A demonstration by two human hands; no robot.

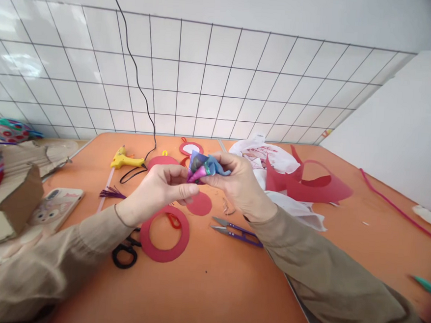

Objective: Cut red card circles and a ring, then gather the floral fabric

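Observation:
A small crumpled piece of blue and purple patterned fabric is held up above the orange table. My right hand pinches its right side between thumb and fingers. At its lower left edge, my left hand is closed, thumb and fingers pinching the fabric. Below the hands lie a red disc and a red ring with a small red loop inside it. Purple thread snips rest to the right of the ring.
Black scissors, a purple tassel, a yellow glue gun and a phone lie leftward. Cut cardboard covers the far left. White plastic bags and red sheet scraps lie right, near a red cord.

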